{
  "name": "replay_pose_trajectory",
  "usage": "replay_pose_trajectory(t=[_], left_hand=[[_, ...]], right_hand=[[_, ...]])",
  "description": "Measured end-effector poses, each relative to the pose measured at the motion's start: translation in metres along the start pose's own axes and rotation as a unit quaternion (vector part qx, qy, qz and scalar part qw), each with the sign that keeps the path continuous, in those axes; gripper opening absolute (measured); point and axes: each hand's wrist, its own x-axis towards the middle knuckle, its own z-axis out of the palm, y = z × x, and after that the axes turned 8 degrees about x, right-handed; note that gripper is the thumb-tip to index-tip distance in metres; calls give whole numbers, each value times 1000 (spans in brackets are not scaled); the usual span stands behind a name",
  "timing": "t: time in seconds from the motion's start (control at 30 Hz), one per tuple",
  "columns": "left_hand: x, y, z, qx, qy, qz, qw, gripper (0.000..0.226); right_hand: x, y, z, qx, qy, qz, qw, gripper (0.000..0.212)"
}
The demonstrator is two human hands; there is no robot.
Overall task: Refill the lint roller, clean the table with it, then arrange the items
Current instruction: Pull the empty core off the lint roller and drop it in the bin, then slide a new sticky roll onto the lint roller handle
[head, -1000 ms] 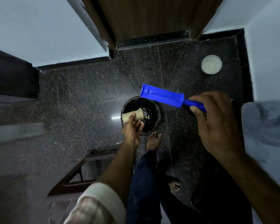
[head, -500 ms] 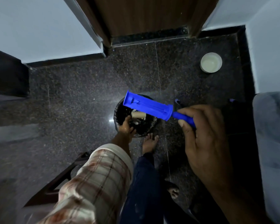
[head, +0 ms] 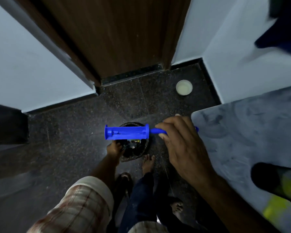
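Above a dark bin [head: 136, 154] on the speckled floor, the blue lint roller [head: 127, 134] is held level, its bare spindle across the bin's far rim. Its handle is gripped by the right hand [head: 183, 145], just beside the grey table [head: 238, 132]. The left hand [head: 114, 148] is seen at the bin's left rim; whether anything is held in it cannot be told.

The lint roller [head: 127, 134] is smooth moulded blue plastic with a dull sheen, and the table [head: 242, 132] has a smooth, grey, marble-patterned top that looks matt. The floor [head: 65, 132] is dark speckled stone, polished enough to reflect a patch of light, while the door [head: 116, 39] is brown grained wood and the walls [head: 23, 64] are matt paint. The sleeve [head: 84, 204] is checked woven cloth, the trouser leg [head: 141, 199] dark cloth.
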Motion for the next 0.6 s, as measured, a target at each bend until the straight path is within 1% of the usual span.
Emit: replay_pose_trajectory(t=[0.1, 0.2, 0.3, 0.4, 0.43, 0.53, 0.6], left_hand=[[-49, 41, 18, 19, -35, 76, 996, 35], [-71, 65, 36, 28, -78, 138, 987, 38], [-85, 81, 58, 60, -98, 144, 983, 34], [-92, 84, 82, 118, -98, 151, 976, 33], [-95, 84, 91, 140, -103, 169, 970, 34], [-110, 85, 116, 250, -101, 241, 932, 33], [-134, 88, 140, 280, -108, 300, 905, 28]], right_hand=[[-2, -9, -25, 2, 32, -2, 999, 24], [-9, -15, -52, -1, 88, 13, 996, 21], [-25, -17, -79, -13, 135, 46, 990, 22], [-50, -15, -103, -22, 175, 83, 981, 22], [-60, -13, -111, -27, 187, 95, 977, 22], [-91, -6, -128, -47, 230, 136, 963, 21], [-115, 1, -138, -58, 252, 163, 952, 19]])
